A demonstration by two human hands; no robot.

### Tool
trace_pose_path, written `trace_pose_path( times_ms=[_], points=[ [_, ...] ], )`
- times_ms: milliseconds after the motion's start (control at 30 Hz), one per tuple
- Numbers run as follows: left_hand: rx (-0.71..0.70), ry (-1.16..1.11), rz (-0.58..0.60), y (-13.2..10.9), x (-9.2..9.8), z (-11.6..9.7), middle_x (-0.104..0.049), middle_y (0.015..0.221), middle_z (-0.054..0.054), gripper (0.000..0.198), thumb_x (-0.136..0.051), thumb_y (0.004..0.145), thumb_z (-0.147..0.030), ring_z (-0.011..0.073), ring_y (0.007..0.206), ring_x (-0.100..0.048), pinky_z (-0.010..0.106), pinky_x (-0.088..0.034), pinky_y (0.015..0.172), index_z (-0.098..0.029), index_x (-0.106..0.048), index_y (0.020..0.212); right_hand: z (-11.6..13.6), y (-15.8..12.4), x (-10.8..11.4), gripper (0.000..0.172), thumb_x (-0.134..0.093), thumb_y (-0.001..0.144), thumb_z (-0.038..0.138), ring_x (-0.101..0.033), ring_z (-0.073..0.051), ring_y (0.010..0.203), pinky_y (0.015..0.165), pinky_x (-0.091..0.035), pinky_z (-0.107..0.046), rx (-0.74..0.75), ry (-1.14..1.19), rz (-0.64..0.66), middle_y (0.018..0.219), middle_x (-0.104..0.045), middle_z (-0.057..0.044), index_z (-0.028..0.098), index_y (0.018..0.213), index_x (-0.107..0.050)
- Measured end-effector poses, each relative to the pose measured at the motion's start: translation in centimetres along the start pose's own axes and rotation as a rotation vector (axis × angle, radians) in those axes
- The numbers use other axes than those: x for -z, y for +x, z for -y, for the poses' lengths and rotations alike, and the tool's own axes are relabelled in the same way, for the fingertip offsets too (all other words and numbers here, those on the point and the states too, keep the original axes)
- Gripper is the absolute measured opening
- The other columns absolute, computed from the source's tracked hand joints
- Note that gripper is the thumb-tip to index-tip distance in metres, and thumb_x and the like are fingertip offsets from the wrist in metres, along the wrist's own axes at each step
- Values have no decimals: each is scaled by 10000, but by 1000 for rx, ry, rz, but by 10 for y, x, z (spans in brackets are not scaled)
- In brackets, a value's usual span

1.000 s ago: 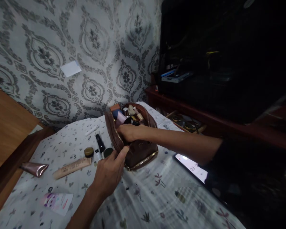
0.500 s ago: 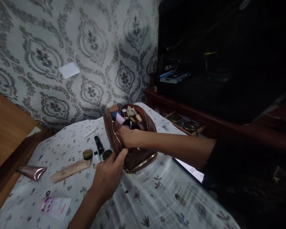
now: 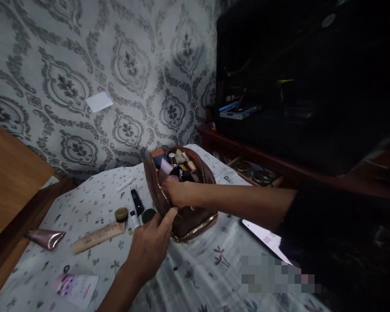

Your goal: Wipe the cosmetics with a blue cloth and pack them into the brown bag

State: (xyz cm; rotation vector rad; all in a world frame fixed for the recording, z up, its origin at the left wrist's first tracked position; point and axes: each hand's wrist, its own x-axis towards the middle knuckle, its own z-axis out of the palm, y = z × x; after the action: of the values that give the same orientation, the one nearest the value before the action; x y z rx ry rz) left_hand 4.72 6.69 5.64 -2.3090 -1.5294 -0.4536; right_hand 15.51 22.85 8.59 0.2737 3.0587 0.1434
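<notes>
A brown zippered makeup bag lies open on the patterned sheet, packed with tubes, bottles and other cosmetics. My right hand reaches inside it; the fingers are hidden among the contents. At the near left edge of the bag, my left hand grips its side, with the index finger along the leather and the other fingers curled. Beside that hand lie a dark round lid, a small white tube with a black cap, a black tube and a jar with an olive-gold lid.
A beige tube, a shiny pink tube, a white-and-purple packet and a white stick lie on the sheet to the left. A lit phone rests under my right forearm. Behind it stands a dark television.
The view has shifted slightly, so everything sits a little lower and further right. My right hand remains in the bag and my left hand remains at its edge.
</notes>
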Motion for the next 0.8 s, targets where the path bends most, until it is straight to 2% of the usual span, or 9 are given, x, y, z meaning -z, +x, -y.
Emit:
trace_pose_path(
  times_ms=[167,433,600,700,800],
  points=[
    [12,7,18,0,0,0,-716,985,67,392,-315,999,-190,165,754,-716,228,-515,549,-231,-427,1372,0,-10,16,184,-561,809,72,-656,-241,892,676,-462,-300,40,2,48,1011,-709,-166,74,927,-703],
    [-4,21,11,2,3,-1,-716,974,66,371,-293,1012,-210,166,740,-712,230,-520,549,-229,-406,1365,5,-24,44,264,-568,840,125,-683,-254,922,711,-474,-302,-120,91,104,1007,-720,-165,72,1064,-699],
    [-47,17,-37,3,4,0,-719,939,65,351,-278,1020,-219,178,705,-716,244,-517,505,-209,-390,1353,7,-51,58,233,-537,881,169,-687,-245,835,647,-447,-295,-182,92,54,925,-727,-165,64,975,-723],
    [-81,-12,-75,2,4,2,-722,920,73,344,-282,1023,-215,175,711,-720,249,-547,546,-189,-390,1348,10,-75,56,265,-490,942,200,-660,-202,732,614,-422,-282,-145,126,15,857,-713,-140,76,889,-718],
    [-84,-34,-84,2,3,2,-721,933,83,349,-302,1019,-212,176,723,-721,251,-563,565,-184,-394,1354,12,-95,49,272,-521,957,243,-631,-175,730,659,-433,-271,-102,231,-87,816,-688,-97,108,806,-703]
  ],
)
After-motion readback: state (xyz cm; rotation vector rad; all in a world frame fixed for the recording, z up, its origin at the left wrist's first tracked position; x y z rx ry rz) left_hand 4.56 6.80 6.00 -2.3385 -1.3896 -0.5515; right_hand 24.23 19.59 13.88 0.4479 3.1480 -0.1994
